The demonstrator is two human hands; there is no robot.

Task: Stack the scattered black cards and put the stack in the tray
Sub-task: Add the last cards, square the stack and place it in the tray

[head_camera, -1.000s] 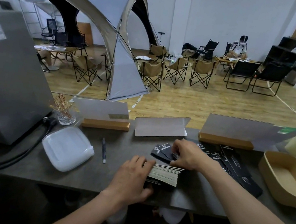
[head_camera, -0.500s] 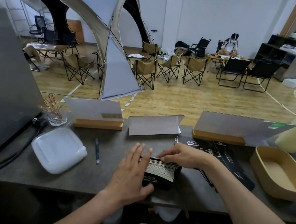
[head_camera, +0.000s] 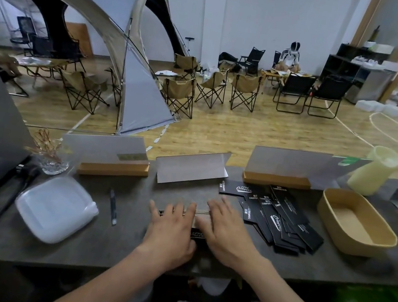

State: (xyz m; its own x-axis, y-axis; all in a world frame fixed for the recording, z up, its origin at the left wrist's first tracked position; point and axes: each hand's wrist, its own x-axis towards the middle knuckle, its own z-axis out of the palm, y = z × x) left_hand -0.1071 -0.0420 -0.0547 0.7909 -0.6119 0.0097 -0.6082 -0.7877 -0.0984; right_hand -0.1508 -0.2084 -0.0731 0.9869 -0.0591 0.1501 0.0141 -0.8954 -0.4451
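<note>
Squaring the stack [head_camera: 194, 224] is your job right now: your left hand [head_camera: 173, 227] and right hand [head_camera: 226, 230] both lie flat over it, fingers spread, palms down, one on each side. Whether either hand actually grips the cards, you cannot tell; they look to be pressing and boxing it in. Push inward evenly from both ends so the pale card edges [head_camera: 199, 212] showing between your fingers line up, and keep the bottom card from sliding on the counter [head_camera: 127, 243]. Just right of your right hand, loose black cards [head_camera: 275, 219] lie fanned and overlapping, not yet gathered. Beyond them, further right, sits the tan tray [head_camera: 385, 246], with nothing visible inside it. Judging by that pile, roughly half the collecting remains.
</note>
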